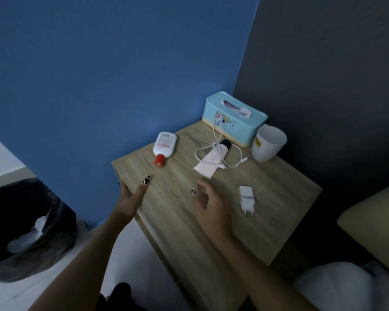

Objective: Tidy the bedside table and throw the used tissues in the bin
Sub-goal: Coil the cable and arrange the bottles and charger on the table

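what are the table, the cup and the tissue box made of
The table looks like matte wood-grain laminate or veneer: pale, regular grain lines, no gloss. The cup is probably plastic, white and smooth with a thin rim, though ceramic can't be ruled out. The tissue box is likely moulded plastic: light blue, rounded corners, faint sheen.

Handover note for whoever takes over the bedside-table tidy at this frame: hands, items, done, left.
Left hand rests on the table at its left edge; right hand hovers over the top. Both hold nothing.
Tissues lie in the bin on the floor at left; none visible on the table.
On top: bottle on its side, tube under the cable, charger plug near the right hand, tissue box and cup at the back.
Done: tissues seem binned.
Left: probably straighten bottle, tube, cable and plug.
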`<action>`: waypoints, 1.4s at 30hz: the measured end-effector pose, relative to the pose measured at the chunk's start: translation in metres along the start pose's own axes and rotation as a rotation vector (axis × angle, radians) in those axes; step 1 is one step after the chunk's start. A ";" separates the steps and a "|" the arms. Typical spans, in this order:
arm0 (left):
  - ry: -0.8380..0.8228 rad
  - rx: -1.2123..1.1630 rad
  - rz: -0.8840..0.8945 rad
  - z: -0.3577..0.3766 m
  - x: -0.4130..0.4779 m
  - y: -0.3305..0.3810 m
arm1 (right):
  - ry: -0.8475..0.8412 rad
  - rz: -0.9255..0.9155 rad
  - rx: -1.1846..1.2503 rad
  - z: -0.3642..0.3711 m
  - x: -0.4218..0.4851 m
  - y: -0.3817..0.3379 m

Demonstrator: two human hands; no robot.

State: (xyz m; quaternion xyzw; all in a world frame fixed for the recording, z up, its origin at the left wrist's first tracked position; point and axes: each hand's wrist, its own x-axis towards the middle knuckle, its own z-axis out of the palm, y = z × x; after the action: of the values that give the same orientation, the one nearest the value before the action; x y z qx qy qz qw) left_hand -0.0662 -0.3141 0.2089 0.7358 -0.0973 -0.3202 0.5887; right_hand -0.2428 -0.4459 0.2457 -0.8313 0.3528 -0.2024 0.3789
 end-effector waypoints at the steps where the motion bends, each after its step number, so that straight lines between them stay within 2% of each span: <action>1: -0.001 0.002 0.002 0.001 0.000 0.001 | 0.046 -0.003 -0.015 -0.008 0.009 0.000; 9: -0.033 -0.035 0.009 -0.003 0.000 0.002 | 0.233 -0.042 -0.394 -0.034 0.074 0.007; 11: -0.052 -0.038 0.010 -0.002 -0.002 0.004 | 0.268 -0.003 -0.355 -0.039 0.082 0.009; 16: -0.020 -0.008 0.006 -0.002 0.002 0.001 | 0.209 0.082 -0.130 -0.045 0.098 0.007; 22: -0.026 0.096 -0.053 -0.004 -0.001 0.008 | 0.355 -0.043 -0.014 -0.078 0.098 -0.033; 24: -0.013 0.210 -0.115 -0.007 -0.002 0.012 | 0.415 -0.083 0.077 -0.101 0.096 -0.055; 26: 0.049 0.362 -0.139 -0.008 -0.004 0.016 | 0.458 -0.116 0.069 -0.126 0.091 -0.075; 29: 0.206 0.575 -0.027 -0.008 -0.016 0.046 | 0.510 -0.230 -0.063 -0.161 0.084 -0.094; 32: 0.216 0.708 0.209 0.000 -0.037 0.104 | 0.487 -0.332 -0.018 -0.191 0.067 -0.118; 36: 0.137 0.503 0.614 0.024 -0.074 0.196 | 0.310 -0.448 0.160 -0.219 0.037 -0.154; 38: 0.082 0.399 0.733 0.039 -0.098 0.241 | 0.252 -0.478 0.168 -0.228 0.026 -0.166; 40: -0.012 0.297 0.765 0.049 -0.123 0.279 | 0.225 -0.516 0.145 -0.237 0.014 -0.177; 42: -0.163 0.221 0.715 0.057 -0.140 0.304 | 0.209 -0.534 0.094 -0.243 0.003 -0.186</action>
State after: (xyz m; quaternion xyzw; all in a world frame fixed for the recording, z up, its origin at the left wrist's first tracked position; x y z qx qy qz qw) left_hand -0.1371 -0.3743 0.5351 0.6867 -0.4281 -0.1397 0.5706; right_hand -0.3066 -0.4797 0.5430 -0.8510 0.1487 -0.3957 0.3117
